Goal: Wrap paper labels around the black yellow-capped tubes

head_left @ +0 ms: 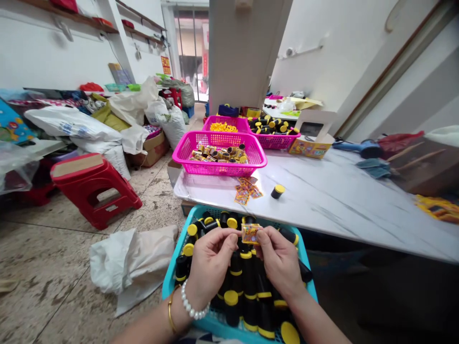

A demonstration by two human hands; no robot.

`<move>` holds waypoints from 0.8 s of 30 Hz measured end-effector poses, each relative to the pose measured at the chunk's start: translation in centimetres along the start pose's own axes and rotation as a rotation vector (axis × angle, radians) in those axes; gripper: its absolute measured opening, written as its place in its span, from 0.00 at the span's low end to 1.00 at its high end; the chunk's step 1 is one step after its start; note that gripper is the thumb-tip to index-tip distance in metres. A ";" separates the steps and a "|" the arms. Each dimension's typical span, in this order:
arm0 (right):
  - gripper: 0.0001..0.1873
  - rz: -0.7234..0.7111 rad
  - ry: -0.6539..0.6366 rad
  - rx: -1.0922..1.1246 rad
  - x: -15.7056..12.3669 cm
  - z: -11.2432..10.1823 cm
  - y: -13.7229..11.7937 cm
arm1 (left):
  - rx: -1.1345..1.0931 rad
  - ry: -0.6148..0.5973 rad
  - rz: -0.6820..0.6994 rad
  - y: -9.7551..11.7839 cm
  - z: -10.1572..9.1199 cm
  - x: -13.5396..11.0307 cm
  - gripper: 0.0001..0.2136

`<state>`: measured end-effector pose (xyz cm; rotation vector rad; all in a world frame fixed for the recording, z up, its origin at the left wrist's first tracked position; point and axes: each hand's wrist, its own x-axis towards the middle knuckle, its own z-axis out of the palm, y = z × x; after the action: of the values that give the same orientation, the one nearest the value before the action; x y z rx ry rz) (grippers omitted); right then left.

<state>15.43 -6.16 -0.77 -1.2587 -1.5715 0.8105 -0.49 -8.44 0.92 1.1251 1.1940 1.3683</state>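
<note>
Both my hands meet over a teal basket (168, 282) full of black tubes with yellow caps (247, 286). My left hand (210, 263) and my right hand (278, 260) each pinch one end of a small orange and yellow sticker (250, 233), held flat between them. A pearl bracelet and a gold bangle circle my left wrist. Beyond the basket, on the white marble table (340, 200), lie a few more stickers (247, 191) and one loose black tube with a yellow cap (277, 191).
A pink basket (186, 153) holds labelled tubes; two more pink baskets (279, 140) stand behind it. A small carton (311, 138) sits beside them. A red stool (91, 186), white sacks (125, 267) and piled bags lie on the floor at left.
</note>
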 end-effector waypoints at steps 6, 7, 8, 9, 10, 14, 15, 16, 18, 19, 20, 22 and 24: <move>0.15 -0.152 -0.045 -0.158 -0.3 0.4 0.1 | 0.040 -0.020 0.115 -0.8 -0.1 0.4 0.07; 0.15 -0.177 -0.066 -0.182 -0.4 0.5 0.1 | 0.040 -0.009 0.116 -1.0 -0.2 0.4 0.06; 0.15 -0.194 -0.086 -0.198 -0.4 0.6 0.1 | 0.039 0.003 0.098 -1.2 -0.2 0.5 0.06; 0.15 -0.204 -0.103 -0.209 -0.4 0.7 0.1 | 0.037 0.009 0.056 -1.3 -0.3 0.6 0.06; 0.14 -0.211 -0.114 -0.214 -0.4 0.8 0.1 | 0.030 0.008 0.000 -1.5 -0.5 0.7 0.06; 0.12 -0.264 -0.129 -0.235 -0.2 1.1 0.0 | 0.038 0.015 -0.090 -1.5 -1.1 1.2 0.06; 0.13 -0.284 -0.128 -0.248 -0.2 1.1 -0.1 | 0.064 0.024 -0.066 -1.4 -1.3 1.3 0.06; 0.13 -0.303 -0.129 -0.263 -0.2 1.2 -0.2 | 0.090 0.031 -0.045 -1.2 -1.4 1.5 0.06; 0.14 -0.337 -0.132 -0.284 -0.2 1.3 -0.2 | 0.111 0.021 -0.050 -0.7 -1.8 1.7 0.05; 0.13 -0.350 -0.134 -0.288 -0.2 1.4 -0.2 | 0.100 0.003 -0.079 -0.5 -1.9 1.7 0.06; 0.13 -0.359 -0.134 -0.289 -0.3 1.5 -0.1 | 0.081 -0.018 -0.119 -0.2 -2.1 1.8 0.06; 0.12 -0.363 -0.127 -0.288 -0.6 1.8 0.2 | 0.042 -0.058 -0.213 0.0 -2.5 1.7 0.08; 0.11 -0.345 -0.130 -0.299 -1.0 2.1 0.3 | 0.016 -0.087 -0.287 -0.1 -2.9 1.5 0.10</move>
<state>13.60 -6.89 -2.05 -1.1091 -2.0024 0.4563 -3.49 -7.29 0.61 0.9714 1.2506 1.0829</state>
